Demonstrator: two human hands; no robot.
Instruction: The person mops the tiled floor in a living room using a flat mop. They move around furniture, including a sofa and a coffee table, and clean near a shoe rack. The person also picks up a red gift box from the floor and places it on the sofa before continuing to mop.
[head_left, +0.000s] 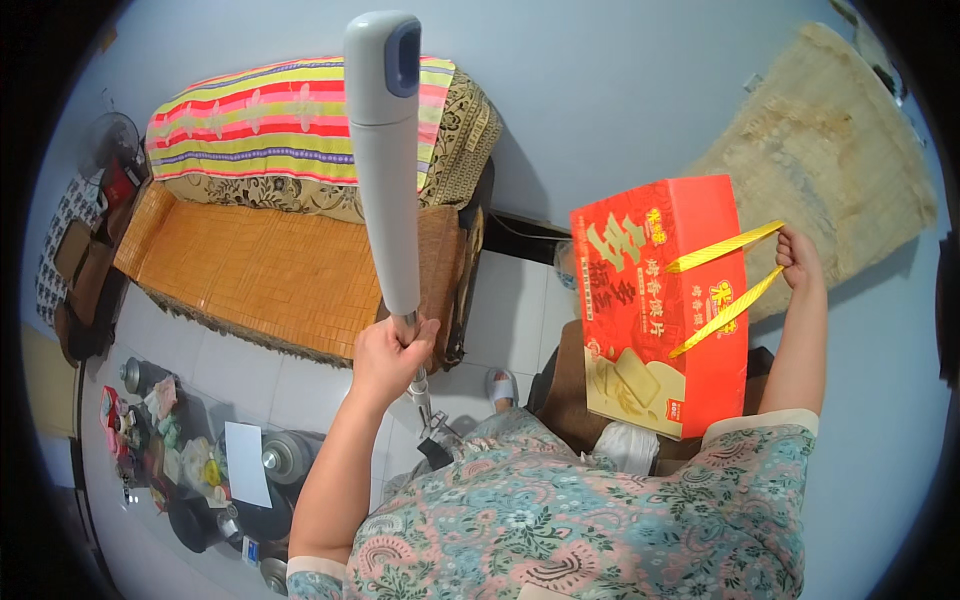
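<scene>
My left hand is wrapped round a thin metal pole, just under a long white tube. The tube stands upright and has a grey-blue panel near its rounded top. Out to the right, my right hand is closed on the yellow ribbon handles of a red cardboard gift box. The box hangs tilted beside my body, with pictures of flat pale biscuits on its lower front. Its underside is hidden.
A wooden sofa with an orange slatted mat and a striped cloth stands by the wall. At lower left, a glass table holds flasks and packets. A shaggy cream cover lies at right. A brown seat is behind the box.
</scene>
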